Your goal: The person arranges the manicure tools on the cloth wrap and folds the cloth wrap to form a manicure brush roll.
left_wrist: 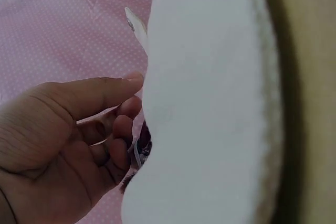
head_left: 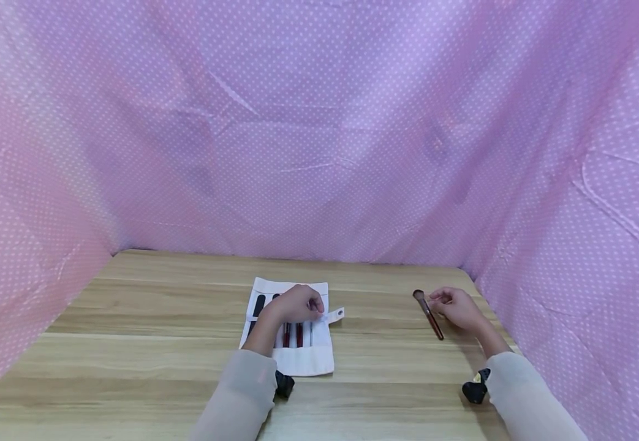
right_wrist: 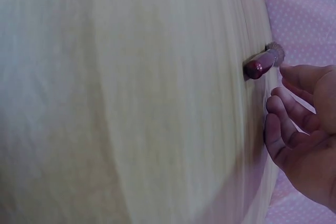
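A white brush roll lies spread out on the table, with dark-red-handled brushes and a black tool in it. Over its middle hovers my left hand, fingers loosely bent, with thumb and fingertips near the elastic band. In the left wrist view, the roll's near flap hides most of its contents. At the right a single makeup brush lies on the wood, bristles pointing away. Beside it is my right hand, fingers relaxed and thumb tip close to the brush's head end.
The wooden table ends at a pink dotted cloth that hangs behind and at both sides. A snap tab sticks out from the roll's right side. Black wrist cameras sit at both cuffs.
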Demonstrator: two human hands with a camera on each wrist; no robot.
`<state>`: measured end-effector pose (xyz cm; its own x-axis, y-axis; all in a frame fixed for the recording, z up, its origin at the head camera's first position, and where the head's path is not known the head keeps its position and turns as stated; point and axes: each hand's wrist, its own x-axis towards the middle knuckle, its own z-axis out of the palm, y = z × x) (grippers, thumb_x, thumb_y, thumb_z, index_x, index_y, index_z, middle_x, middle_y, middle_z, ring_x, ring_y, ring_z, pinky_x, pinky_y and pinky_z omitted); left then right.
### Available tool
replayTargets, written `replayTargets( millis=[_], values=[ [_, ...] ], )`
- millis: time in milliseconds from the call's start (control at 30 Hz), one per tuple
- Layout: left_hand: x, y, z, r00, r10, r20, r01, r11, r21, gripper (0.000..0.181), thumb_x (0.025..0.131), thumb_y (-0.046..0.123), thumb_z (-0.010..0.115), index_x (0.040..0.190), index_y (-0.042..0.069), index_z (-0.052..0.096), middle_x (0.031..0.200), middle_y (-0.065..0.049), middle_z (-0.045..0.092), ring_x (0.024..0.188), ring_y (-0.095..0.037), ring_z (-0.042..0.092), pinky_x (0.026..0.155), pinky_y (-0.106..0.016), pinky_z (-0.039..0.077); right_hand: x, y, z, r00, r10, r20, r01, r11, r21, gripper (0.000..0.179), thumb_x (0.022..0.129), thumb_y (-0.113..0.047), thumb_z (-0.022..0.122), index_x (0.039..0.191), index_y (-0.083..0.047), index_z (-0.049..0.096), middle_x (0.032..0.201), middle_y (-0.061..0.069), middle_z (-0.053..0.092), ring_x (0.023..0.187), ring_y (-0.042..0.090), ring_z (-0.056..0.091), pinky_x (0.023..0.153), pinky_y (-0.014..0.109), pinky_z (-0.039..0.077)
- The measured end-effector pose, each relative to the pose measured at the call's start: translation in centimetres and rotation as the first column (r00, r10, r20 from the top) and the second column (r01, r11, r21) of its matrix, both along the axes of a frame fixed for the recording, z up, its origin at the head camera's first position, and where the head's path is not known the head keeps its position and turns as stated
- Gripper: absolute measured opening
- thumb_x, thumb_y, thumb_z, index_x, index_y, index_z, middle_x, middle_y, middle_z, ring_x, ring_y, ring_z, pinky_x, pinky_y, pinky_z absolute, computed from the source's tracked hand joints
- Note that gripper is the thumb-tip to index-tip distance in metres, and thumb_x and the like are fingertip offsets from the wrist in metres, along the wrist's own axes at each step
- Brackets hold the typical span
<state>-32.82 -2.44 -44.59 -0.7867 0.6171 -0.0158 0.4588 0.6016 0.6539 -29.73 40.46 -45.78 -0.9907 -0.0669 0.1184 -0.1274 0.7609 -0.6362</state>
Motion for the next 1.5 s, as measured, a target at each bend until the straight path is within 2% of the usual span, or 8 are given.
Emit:
replayTargets(
  millis=[300,533,633,800,933,1167,1267,1500],
  values=[
    [0.2,0.0,-0.2,0.999,0.035,0.039,-0.034,0.999,-0.018,0.008,0.09,0.005,0.076,0.086,0.012,0.074,0.079,0.003,0.063,0.074,-0.013,0.056,0.071,-0.03,0.047,-0.2,-0.1,0.0,0.998,0.037,0.057,-0.036,0.999,-0.015,0.032,0.094,-0.015,0.074,0.114,0.007,0.066,0.094,0.011,0.071,0.085,0.018,0.063,0.071,0.026,0.05],
    [0.4,0.0,-0.3,0.996,0.072,0.057,-0.07,0.997,-0.042,0.007,0.09,0.007,0.078,0.085,0.01,0.074,0.078,0.003,0.063,0.072,-0.014,0.056,0.07,-0.031,0.046,-0.3,-1.2,0.2,0.993,0.024,0.115,-0.023,1.0,-0.014,0.04,0.091,-0.018,0.079,0.117,0.007,0.063,0.087,0.007,0.068,0.078,0.016,0.058,0.067,0.026,0.046],
    [0.4,0.0,-0.3,0.996,0.071,0.053,-0.069,0.997,-0.047,0.009,0.09,0.008,0.078,0.083,0.012,0.074,0.078,0.003,0.063,0.073,-0.014,0.056,0.07,-0.031,0.047,-0.5,-1.9,0.1,0.993,0.026,0.116,-0.024,0.999,-0.025,0.036,0.09,-0.013,0.079,0.115,0.008,0.064,0.086,0.007,0.068,0.077,0.015,0.059,0.068,0.025,0.047],
    [0.4,0.0,-0.3,0.997,0.065,0.05,-0.062,0.997,-0.05,0.011,0.091,0.009,0.076,0.082,0.013,0.073,0.076,0.003,0.063,0.072,-0.014,0.055,0.069,-0.031,0.046,-1.1,-2.9,0.1,0.991,0.077,0.114,-0.075,0.997,-0.024,0.024,0.091,-0.006,0.074,0.109,0.008,0.07,0.087,0.006,0.07,0.079,0.012,0.062,0.071,0.024,0.05],
    [0.3,-0.1,-0.5,0.997,0.057,0.055,-0.054,0.997,-0.047,0.012,0.093,0.008,0.072,0.082,0.013,0.072,0.075,0.003,0.061,0.069,-0.013,0.054,0.066,-0.029,0.045,-1.7,-4.5,0.8,0.985,0.123,0.124,-0.118,0.992,-0.05,0.022,0.093,-0.006,0.071,0.11,0.008,0.071,0.091,0.008,0.072,0.083,0.011,0.063,0.074,0.024,0.051],
    [0.2,-0.4,-0.6,0.996,0.036,0.082,-0.032,0.998,-0.046,0.013,0.097,0.008,0.066,0.086,0.013,0.071,0.076,0.003,0.06,0.066,-0.013,0.052,0.063,-0.029,0.044,-3.0,-8.4,2.3,0.984,0.142,0.103,-0.126,0.981,-0.149,0.028,0.097,-0.007,0.066,0.119,0.011,0.066,0.102,0.019,0.072,0.086,0.016,0.067,0.072,0.025,0.053],
    [0.1,-0.4,-0.7,0.997,0.022,0.08,-0.019,0.999,-0.035,0.013,0.097,0.008,0.065,0.087,0.013,0.071,0.076,0.003,0.06,0.065,-0.013,0.051,0.062,-0.029,0.044,-3.7,-10.1,2.7,0.986,0.139,0.089,-0.12,0.975,-0.188,0.029,0.098,-0.008,0.066,0.121,0.01,0.065,0.103,0.02,0.072,0.085,0.017,0.067,0.069,0.026,0.053],
    [0.0,-0.5,-0.9,0.997,0.0,0.079,0.001,1.0,-0.017,0.014,0.097,0.007,0.064,0.087,0.013,0.072,0.079,0.004,0.062,0.065,-0.012,0.052,0.061,-0.028,0.044,-4.5,-14.1,3.5,0.988,0.14,0.066,-0.114,0.948,-0.298,0.03,0.098,-0.01,0.067,0.121,0.009,0.065,0.106,0.017,0.072,0.093,0.019,0.067,0.08,0.04,0.059]
  ],
)
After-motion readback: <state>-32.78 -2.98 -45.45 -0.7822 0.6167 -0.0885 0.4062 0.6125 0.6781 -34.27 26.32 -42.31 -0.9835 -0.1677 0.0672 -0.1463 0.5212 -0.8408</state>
